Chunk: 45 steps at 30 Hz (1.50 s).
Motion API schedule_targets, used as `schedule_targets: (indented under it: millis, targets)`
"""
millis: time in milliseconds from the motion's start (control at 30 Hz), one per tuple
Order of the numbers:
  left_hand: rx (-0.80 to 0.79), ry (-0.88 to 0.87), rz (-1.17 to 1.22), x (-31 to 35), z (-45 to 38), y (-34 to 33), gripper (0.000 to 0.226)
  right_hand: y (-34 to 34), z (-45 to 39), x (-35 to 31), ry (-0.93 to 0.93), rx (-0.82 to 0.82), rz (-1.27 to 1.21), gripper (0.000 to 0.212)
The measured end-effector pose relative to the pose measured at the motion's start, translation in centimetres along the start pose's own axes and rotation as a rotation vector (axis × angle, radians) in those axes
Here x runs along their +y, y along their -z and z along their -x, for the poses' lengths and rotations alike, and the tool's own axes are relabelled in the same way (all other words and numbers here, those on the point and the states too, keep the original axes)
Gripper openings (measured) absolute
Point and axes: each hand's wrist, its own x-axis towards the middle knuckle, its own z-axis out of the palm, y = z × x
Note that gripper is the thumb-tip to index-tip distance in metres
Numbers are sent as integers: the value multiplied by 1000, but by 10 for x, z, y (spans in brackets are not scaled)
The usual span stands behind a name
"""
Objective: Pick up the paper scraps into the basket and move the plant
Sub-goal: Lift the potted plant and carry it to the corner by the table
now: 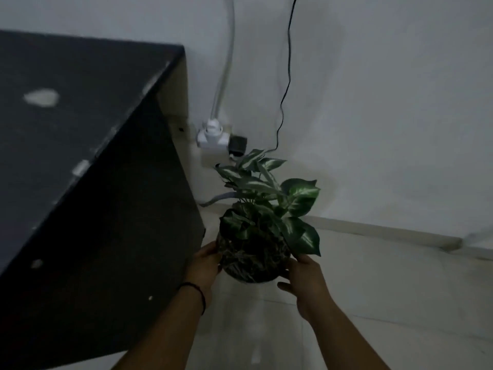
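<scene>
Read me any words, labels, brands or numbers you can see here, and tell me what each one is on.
None can be read.
Plug adapter: no legible marking; blurred.
Black charger: too dark to tell.
Cabinet: only pale specks, no text.
Plant pot: no label visible.

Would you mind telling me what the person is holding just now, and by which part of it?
The potted plant, held by its dark pot: the left hand on the pot's left side, the right hand on its right side.

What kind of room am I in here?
Probably a room corner in a home or office: white wall with a plugged-in socket, tiled floor, dark table. Both hands hold a potted plant.
</scene>
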Motion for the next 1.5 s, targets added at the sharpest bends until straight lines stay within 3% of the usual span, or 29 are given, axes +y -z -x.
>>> schedule_targets:
  millis: [200,533,800,1100,1233,1367,1500]
  targets:
    - [61,12,-25,-98,-111,20,25,-18,-116,97,-14,-22,48,31]
    - [70,-53,-2,-163,-219,32,20,-36,-244,166,39,-94,2,48]
    - [28,-85,9,-195,-266,41,21,-43,-281,187,74,-96,10,44]
    - [33,-30,-247,-246,-330,60,26,-31,-296,215,69,-42,10,38]
    - [41,-42,-229,-238,-329,51,32,-32,-307,217,77,36,17,24]
    - [130,-61,-285,-235,-338,47,40,-40,-309,211,20,44,1,26]
    - [93,-32,-243,-237,-343,47,42,-40,-312,210,19,29,-4,30]
